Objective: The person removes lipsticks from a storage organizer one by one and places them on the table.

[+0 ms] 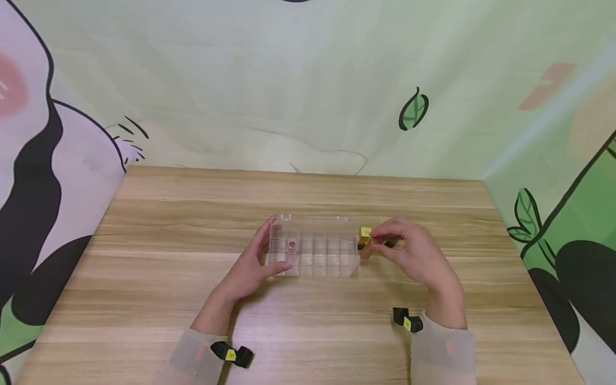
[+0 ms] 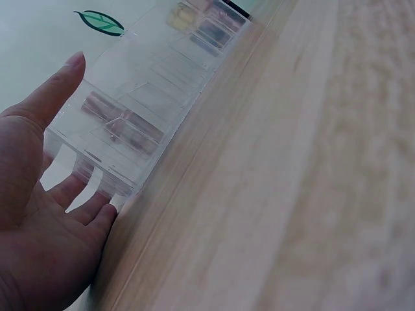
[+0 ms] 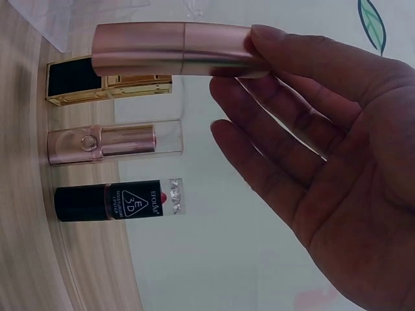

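A clear plastic organizer with rows of compartments stands on the table. My left hand grips its left end, thumb at the near side and fingers round the far side. One lipstick stands in a compartment near that end. My right hand pinches a rose-gold lipstick tube by one end between thumb and fingers, just off the organizer's right end. Beyond it, three lipsticks stand in a row: a black and gold one, a pink one with a clear cap and a black one.
The wood-grain table stretches out on all sides. Behind it hangs a pale green printed cloth along the far edge. Small black devices are strapped to both wrists over light sleeves.
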`<move>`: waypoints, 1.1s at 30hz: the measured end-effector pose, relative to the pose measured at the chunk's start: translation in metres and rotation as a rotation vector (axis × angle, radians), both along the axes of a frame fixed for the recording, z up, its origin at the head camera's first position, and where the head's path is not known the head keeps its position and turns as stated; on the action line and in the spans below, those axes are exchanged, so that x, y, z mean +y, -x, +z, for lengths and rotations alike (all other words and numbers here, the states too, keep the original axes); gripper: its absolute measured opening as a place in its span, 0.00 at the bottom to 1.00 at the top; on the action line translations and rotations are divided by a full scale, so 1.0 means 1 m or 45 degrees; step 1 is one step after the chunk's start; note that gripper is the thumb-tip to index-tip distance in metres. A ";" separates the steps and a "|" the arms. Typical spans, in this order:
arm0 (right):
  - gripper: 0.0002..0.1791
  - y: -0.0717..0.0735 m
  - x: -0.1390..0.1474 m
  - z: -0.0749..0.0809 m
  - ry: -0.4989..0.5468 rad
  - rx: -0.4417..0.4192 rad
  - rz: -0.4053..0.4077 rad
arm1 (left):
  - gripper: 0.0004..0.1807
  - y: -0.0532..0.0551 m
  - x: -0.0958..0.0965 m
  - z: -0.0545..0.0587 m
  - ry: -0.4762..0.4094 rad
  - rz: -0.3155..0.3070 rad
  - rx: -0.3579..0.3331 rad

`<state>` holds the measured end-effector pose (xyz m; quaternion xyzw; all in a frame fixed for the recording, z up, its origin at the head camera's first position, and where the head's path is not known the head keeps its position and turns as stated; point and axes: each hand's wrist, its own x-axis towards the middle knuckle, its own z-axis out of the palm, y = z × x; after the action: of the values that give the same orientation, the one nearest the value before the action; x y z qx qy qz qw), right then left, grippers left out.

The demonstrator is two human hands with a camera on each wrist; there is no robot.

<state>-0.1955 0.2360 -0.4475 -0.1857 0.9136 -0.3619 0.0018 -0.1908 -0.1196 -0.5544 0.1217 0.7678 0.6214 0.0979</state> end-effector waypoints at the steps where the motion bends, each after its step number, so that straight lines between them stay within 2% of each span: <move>1: 0.10 0.000 0.000 -0.001 0.000 -0.007 0.003 | 0.60 0.000 0.000 0.000 0.000 -0.001 -0.001; 13: 0.09 0.004 -0.002 -0.007 -0.041 -0.119 0.031 | 0.59 0.000 0.000 0.001 -0.023 -0.004 0.000; 20: 0.09 0.005 -0.003 -0.010 -0.008 -0.178 0.053 | 0.60 0.000 0.000 0.000 -0.025 -0.007 -0.001; 33: 0.10 0.006 -0.006 -0.015 -0.048 -0.186 0.046 | 0.60 0.001 0.000 -0.002 -0.021 0.000 -0.004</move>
<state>-0.2012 0.2300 -0.4624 -0.1752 0.9141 -0.3571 0.0786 -0.1922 -0.1194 -0.5564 0.1214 0.7625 0.6278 0.0982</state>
